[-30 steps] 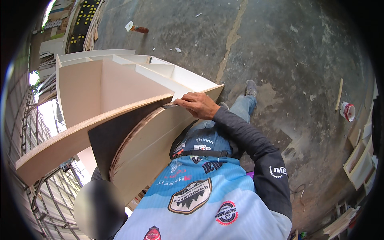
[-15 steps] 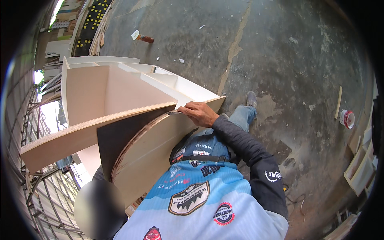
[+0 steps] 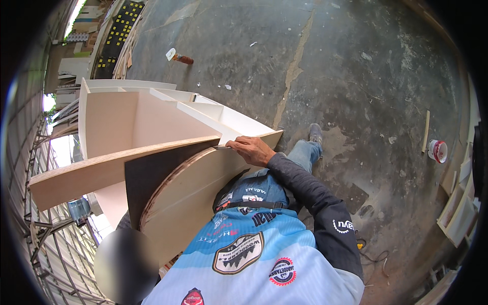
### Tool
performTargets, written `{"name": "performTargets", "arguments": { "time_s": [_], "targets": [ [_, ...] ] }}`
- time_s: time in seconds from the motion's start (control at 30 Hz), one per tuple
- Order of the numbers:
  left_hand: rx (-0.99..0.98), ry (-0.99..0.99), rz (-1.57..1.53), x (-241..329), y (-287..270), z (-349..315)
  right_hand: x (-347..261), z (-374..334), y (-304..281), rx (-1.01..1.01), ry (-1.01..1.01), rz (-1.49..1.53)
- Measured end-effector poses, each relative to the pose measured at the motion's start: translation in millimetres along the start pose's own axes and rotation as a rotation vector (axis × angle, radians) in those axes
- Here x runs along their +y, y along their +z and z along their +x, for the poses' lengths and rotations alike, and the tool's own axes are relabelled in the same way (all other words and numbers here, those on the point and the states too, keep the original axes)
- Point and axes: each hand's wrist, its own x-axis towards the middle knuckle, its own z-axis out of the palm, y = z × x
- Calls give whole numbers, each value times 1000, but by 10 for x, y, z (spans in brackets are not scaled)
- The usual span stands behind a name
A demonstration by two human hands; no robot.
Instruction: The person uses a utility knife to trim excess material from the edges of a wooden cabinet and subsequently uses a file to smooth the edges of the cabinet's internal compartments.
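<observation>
My right hand (image 3: 252, 151) is closed over the upper edge of a pale wooden board (image 3: 195, 178), near its far end. The board leans close to my waist, and its rough, layered edge curves in this view. Behind it stands a dark, flat sheet (image 3: 147, 175), partly covered by the board. The fingertips lie at a thin dark strip along the edge; whether they also pinch the sheet, I cannot make out. My left hand is out of sight behind the boards, with only a bit of dark sleeve (image 3: 125, 221) showing.
A white-and-wood cabinet frame (image 3: 160, 117) with open compartments stands just beyond, its long side panel (image 3: 76, 175) beside the dark sheet. On the concrete floor lie an orange-brown bottle (image 3: 183, 59), a wooden strip (image 3: 426, 131), a white-and-red tub (image 3: 437, 151) and a cable (image 3: 375, 262).
The view has shifted slightly, so the floor and cabinet sit a little lower. My right hand stays at the same part of the board's edge.
</observation>
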Motion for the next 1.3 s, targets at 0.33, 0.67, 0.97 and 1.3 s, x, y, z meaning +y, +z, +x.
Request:
{"name": "performTargets", "arguments": {
  "time_s": [0.33, 0.67, 0.97, 1.3],
  "targets": [
    [-4, 55, 36, 65, -28, 140, 305, -413, -128, -41, 154, -130],
    [56, 342, 121, -230, -49, -215, 174, -1104, -467, 302, 542, -112],
    [185, 620, 167, -693, -49, -313, 119, -1325, -359, 321, 682, 36],
    [434, 468, -91, -351, -165, -171, -388, -1772, 121, 680, 718, 41]
  ]
}}
